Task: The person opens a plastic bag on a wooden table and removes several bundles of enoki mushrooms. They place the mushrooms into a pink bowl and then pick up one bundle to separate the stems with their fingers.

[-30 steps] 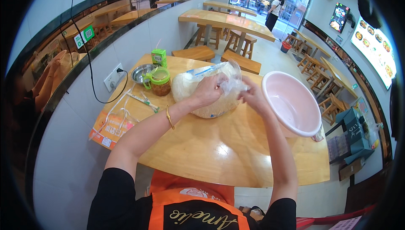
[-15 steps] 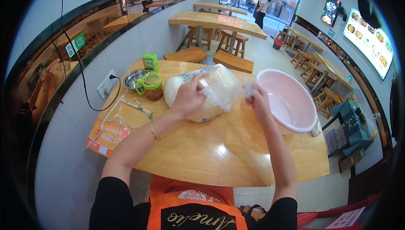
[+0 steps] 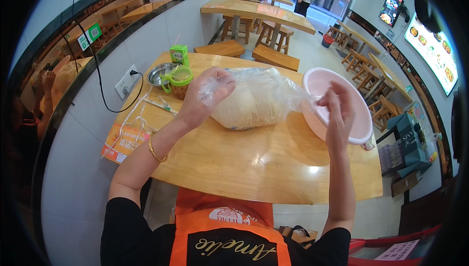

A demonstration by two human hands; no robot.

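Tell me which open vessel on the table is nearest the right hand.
The pink plastic basin, close by the right hand; the metal bowl sits beyond the left hand.

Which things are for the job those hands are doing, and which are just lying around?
For the job:
clear plastic bag with pale contents, gripped by left hand and right hand
pink basin beside it, probably

Just lying about, it seems:
green drink carton
metal bowl
green-lidded jar
orange printed sheet
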